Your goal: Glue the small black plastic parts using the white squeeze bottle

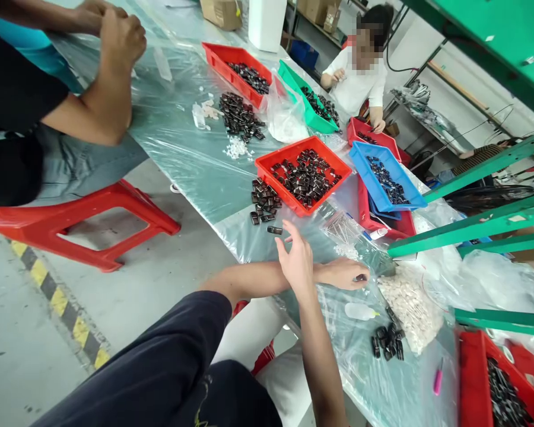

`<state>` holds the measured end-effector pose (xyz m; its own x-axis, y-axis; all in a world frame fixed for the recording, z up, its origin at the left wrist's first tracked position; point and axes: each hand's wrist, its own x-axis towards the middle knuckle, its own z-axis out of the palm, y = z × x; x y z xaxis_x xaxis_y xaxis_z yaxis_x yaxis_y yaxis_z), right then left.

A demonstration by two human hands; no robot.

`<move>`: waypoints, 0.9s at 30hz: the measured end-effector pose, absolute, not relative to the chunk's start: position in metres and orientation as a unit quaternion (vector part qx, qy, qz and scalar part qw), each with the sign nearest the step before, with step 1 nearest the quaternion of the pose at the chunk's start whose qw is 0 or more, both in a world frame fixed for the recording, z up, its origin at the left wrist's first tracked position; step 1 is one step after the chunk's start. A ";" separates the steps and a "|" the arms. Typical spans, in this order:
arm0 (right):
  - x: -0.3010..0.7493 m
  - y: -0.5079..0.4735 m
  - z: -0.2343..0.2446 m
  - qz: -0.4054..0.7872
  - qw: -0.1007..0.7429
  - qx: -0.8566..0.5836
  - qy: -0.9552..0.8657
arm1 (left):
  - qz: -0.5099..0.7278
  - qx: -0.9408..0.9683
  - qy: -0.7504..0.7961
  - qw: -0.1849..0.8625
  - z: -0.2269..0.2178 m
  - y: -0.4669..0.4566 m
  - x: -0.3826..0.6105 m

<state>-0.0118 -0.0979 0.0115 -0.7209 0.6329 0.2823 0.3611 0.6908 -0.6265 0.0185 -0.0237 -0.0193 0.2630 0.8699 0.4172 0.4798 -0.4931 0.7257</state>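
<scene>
Along the table under clear plastic sheeting (196,160), our right hand (296,261) hangs open by a lone small black rectangular part (275,230), our left hand (345,274) pinches another black part (360,277), and, the red plastic tray (267,163) being full, we judge most work remains.

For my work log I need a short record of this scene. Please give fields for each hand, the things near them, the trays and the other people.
left hand: crossed behind the right wrist, pinching a small dark part
right hand: open, fingers spread, near a loose dark part
nearby: white pieces, clear bottle
trays: red tray and blue tray, both holding dark parts
table: covered with a plastic sheet
others: seated person, far person
</scene>
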 end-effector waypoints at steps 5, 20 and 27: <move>0.022 -0.106 0.012 0.320 0.311 -0.281 -0.850 | 0.395 0.775 0.437 0.229 -0.022 -0.021 0.018; 0.286 -0.151 -0.016 0.137 0.333 -0.651 -0.668 | 0.400 0.768 0.429 0.259 -0.032 -0.015 0.025; 0.302 -0.138 -0.009 0.109 0.194 -0.694 -0.685 | 0.381 0.771 0.436 0.266 -0.025 -0.021 0.027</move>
